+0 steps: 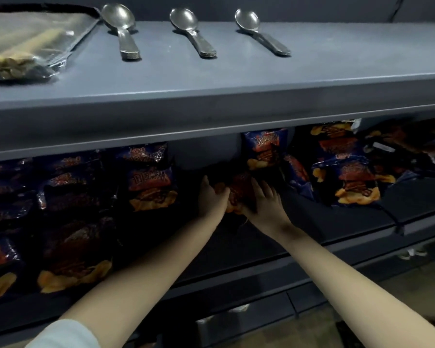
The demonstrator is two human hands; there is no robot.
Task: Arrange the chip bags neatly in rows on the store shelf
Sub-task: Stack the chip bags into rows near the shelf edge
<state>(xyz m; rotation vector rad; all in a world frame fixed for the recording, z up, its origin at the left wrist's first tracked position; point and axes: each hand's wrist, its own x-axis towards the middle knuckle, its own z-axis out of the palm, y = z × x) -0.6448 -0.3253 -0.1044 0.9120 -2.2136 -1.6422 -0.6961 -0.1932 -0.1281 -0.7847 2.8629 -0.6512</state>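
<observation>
Dark blue chip bags with orange chips printed on them fill the lower shelf (236, 249). One bag (239, 190) lies in the middle gap, and both hands hold it. My left hand (212, 197) grips its left edge. My right hand (266, 203) lies over its right side with the fingers curled on it. Behind it another bag (264, 150) stands upright. To the left, bags (151, 187) lie in rows, more of them (73, 254) toward the front. On the right a loose pile of bags (349, 177) leans at mixed angles.
The grey upper shelf (211, 79) overhangs the bags and carries three metal spoon stacks (126, 33) (194, 33) (261, 33) and a clear plastic package (23, 43) at the left. A black cable (392, 219) hangs over the lower shelf's front edge at the right.
</observation>
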